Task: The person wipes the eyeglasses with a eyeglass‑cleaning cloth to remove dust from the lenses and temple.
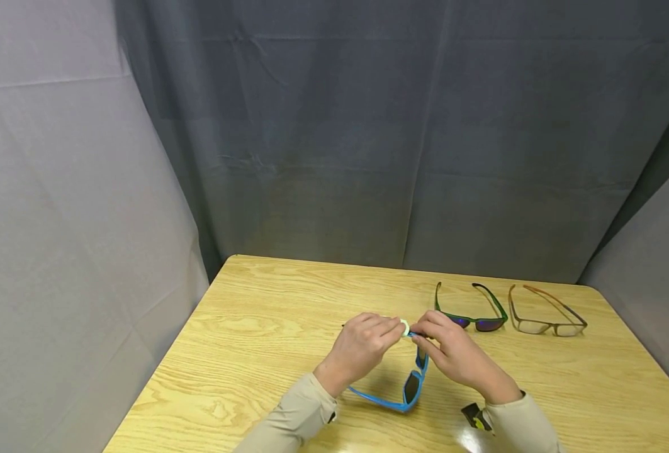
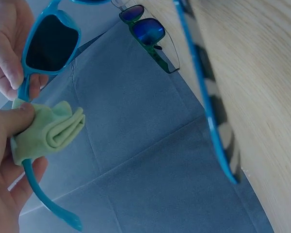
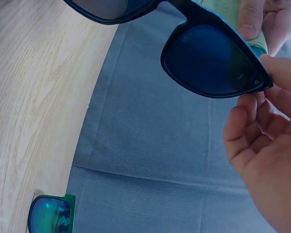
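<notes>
A pair of blue sunglasses (image 1: 412, 388) with dark lenses is held up over the table, both temple arms unfolded. My left hand (image 1: 359, 347) pinches a folded pale green cloth (image 2: 48, 130) wrapped around one temple arm, and the curved blue tip (image 2: 53, 208) of that arm sticks out past the cloth. With thumb and fingertips, my right hand (image 1: 455, 353) grips the corner of the frame by the hinge, beside the lens (image 3: 208, 63). In the head view, my left fingers hide most of the cloth.
Green sunglasses (image 1: 489, 325) with bluish mirrored lenses lie at the back right of the wooden table (image 1: 243, 352). To their right are clear-lens glasses (image 1: 567, 329) with brownish arms. A small black and yellow item (image 1: 475, 416) lies near my right sleeve. Grey curtains (image 1: 323, 145) enclose the table.
</notes>
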Available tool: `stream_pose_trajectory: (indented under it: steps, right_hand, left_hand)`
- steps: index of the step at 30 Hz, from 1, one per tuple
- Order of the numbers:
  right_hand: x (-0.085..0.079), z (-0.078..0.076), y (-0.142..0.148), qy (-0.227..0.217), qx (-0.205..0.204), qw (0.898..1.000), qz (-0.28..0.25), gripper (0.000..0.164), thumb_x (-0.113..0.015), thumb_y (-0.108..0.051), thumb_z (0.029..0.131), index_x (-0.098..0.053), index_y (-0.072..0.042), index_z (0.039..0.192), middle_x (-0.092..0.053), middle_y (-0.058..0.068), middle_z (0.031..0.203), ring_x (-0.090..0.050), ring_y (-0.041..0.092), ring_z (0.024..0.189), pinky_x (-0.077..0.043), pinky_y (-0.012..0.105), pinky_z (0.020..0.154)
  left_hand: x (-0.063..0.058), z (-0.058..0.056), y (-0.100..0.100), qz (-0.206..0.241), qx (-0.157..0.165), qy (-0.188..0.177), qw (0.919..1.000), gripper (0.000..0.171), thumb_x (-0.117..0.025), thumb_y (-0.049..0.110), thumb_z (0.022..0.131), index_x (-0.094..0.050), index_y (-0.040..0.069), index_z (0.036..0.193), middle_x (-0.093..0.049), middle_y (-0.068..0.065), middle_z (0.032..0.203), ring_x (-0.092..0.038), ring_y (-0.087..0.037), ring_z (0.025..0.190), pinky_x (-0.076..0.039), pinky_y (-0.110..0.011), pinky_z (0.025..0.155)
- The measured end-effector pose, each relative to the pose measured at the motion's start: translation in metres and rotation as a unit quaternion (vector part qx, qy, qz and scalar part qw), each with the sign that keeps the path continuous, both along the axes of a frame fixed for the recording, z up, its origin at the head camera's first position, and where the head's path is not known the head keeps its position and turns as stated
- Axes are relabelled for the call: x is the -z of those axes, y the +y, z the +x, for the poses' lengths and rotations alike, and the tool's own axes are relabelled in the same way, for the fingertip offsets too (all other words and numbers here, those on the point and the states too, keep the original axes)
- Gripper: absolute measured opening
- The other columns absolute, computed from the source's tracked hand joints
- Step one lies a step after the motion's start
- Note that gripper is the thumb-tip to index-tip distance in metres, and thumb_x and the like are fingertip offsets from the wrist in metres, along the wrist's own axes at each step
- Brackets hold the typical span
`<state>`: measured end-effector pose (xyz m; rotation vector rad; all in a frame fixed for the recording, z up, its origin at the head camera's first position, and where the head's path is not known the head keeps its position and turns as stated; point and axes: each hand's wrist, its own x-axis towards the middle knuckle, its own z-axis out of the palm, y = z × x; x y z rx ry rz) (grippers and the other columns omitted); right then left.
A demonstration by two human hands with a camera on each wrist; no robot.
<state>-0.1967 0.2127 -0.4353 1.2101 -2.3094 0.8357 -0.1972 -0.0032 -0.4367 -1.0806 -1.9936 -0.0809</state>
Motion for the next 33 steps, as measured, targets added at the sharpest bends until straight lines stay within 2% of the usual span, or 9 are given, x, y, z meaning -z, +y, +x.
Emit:
stream_pose_trajectory:
  steps: [6, 20, 33]
  right_hand:
    - [0.0, 0.001, 0.002, -0.008, -0.007, 1.0, -0.006, 0.022, -0.066, 0.006, 0.083, -0.066, -0.009, 0.099, -0.053, -0.011, 0.094, -0.047, 0.003, 0.079, -0.045, 0.018, 0.063]
    - [0.0, 0.003, 0.005, -0.005, -0.012, 1.0, -0.027, 0.026, -0.066, 0.009, 0.082, -0.066, -0.009, 0.1, -0.055, -0.008, 0.094, -0.047, 0.003, 0.075, -0.043, 0.016, 0.059]
    - [0.0, 0.002, 0.007, -0.015, -0.009, 0.999, -0.031, 0.025, -0.066, 0.01, 0.081, -0.066, -0.009, 0.098, -0.055, -0.009, 0.093, -0.051, 0.003, 0.076, -0.046, 0.018, 0.06]
  left_hand:
    - [-0.001, -0.001, -0.003, -0.007, 0.001, 0.016, 0.9999, 0.019, -0.071, 0.01, 0.084, -0.073, 0.015, 0.102, -0.07, 0.005, 0.102, -0.066, -0.005, 0.087, -0.049, -0.019, 0.083]
    - [-0.003, -0.002, -0.009, -0.001, 0.011, 0.003, 0.9999, 0.02, -0.071, 0.009, 0.084, -0.073, 0.015, 0.103, -0.07, 0.005, 0.102, -0.066, -0.005, 0.088, -0.05, -0.019, 0.081]
    - [-0.001, -0.006, -0.013, 0.011, 0.018, 0.016, 0.9996, 0.02, -0.073, 0.009, 0.082, -0.074, 0.014, 0.101, -0.071, 0.005, 0.1, -0.066, -0.005, 0.087, -0.05, -0.018, 0.081]
